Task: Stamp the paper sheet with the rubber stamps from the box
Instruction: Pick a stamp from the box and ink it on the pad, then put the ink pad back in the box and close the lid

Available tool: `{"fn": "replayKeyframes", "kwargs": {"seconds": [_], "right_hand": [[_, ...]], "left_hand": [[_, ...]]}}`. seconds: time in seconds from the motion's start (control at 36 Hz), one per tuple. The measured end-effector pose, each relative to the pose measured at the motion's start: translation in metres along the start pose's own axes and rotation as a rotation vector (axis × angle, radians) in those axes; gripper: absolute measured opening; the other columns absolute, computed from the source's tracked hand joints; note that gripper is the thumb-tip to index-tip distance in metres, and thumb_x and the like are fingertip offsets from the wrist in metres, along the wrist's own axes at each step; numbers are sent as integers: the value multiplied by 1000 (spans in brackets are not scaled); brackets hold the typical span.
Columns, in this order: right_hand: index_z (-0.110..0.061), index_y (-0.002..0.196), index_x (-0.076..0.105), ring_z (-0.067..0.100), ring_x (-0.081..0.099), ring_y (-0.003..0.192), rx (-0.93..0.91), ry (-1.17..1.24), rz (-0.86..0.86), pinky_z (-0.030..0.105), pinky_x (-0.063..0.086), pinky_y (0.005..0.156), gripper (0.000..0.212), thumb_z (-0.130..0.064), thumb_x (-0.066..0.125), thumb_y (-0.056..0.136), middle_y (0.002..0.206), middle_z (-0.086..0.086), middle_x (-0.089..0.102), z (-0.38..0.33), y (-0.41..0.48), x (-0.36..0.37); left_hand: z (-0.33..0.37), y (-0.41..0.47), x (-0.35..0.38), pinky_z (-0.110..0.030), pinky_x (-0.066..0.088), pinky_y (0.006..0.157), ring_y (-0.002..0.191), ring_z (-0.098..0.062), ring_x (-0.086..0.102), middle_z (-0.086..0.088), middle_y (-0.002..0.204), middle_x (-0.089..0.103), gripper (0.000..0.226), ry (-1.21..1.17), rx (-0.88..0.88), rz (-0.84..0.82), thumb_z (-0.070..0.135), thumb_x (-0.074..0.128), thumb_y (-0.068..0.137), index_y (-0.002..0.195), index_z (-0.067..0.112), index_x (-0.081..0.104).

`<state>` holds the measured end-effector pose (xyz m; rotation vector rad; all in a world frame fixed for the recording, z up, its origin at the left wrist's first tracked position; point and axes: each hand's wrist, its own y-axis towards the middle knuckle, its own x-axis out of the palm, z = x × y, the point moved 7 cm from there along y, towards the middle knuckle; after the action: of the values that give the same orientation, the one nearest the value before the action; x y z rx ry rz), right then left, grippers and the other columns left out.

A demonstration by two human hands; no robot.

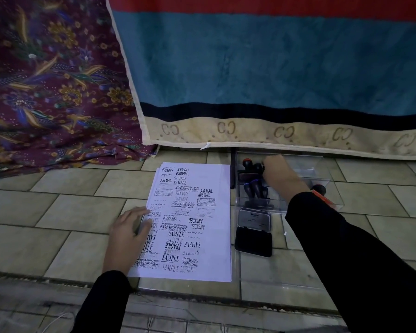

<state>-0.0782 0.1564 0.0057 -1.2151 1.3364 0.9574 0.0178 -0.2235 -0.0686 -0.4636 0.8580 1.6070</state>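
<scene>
Left hand, fingers spread flat, steadies the paper sheet for stamping; right hand reaches among the rubber stamps in the box, its grip hidden.

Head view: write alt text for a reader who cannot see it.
A person's right hand reaches into a clear box of rubber stamps, while the left hand rests flat on a stamped paper sheet on a tiled floor. An open ink pad lies beside the sheet.
</scene>
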Motion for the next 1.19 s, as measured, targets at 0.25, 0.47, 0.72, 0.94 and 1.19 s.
{"fn": "replayKeyframes", "kwargs": {"seconds": [0.25, 0.47, 0.72, 0.94, 1.19], "right_hand": [[-6, 92, 66, 20, 61, 70, -99, 459, 370, 26, 48, 65, 11, -7, 56, 88, 84, 10, 67, 17, -89, -32], [-9, 92, 67, 17, 59, 69, 66, 427, 110, 23, 44, 62, 15, -21, 59, 90, 86, 8, 69, 33, -129, 34], [-6, 88, 66, 26, 62, 74, 96, 378, 104, 29, 48, 64, 16, -22, 63, 85, 84, 14, 65, 31, -121, 49], [-10, 87, 65, 16, 60, 65, 104, 542, 141, 11, 41, 52, 6, -7, 65, 82, 75, 3, 62, 33, -123, 45], [-20, 82, 59, 0, 62, 80, -88, 763, 150, 4, 46, 64, 19, -3, 67, 80, 84, -7, 67, 26, -143, 26]], "left_hand": [[2, -2, -2, -42, 46, 99, 111, -19, 57, 5, 115, 64, 24, -74, -71, 3, 20, 64, 94, 118, 17, 66], [-4, -3, 0, -41, 48, 98, 111, -17, 60, 3, 116, 66, 25, -156, -114, -9, 25, 62, 95, 119, 17, 64], [-9, -3, 3, -49, 46, 101, 114, -22, 58, -1, 121, 65, 27, -115, -124, -15, 22, 64, 94, 120, 16, 64], [-11, -2, 3, -47, 47, 101, 114, -19, 59, 3, 118, 66, 23, -204, -132, -15, 23, 67, 92, 115, 26, 65], [-3, -8, 2, -28, 47, 92, 106, -3, 63, 9, 114, 69, 24, -390, -205, -5, 17, 69, 90, 102, 37, 64]]}}
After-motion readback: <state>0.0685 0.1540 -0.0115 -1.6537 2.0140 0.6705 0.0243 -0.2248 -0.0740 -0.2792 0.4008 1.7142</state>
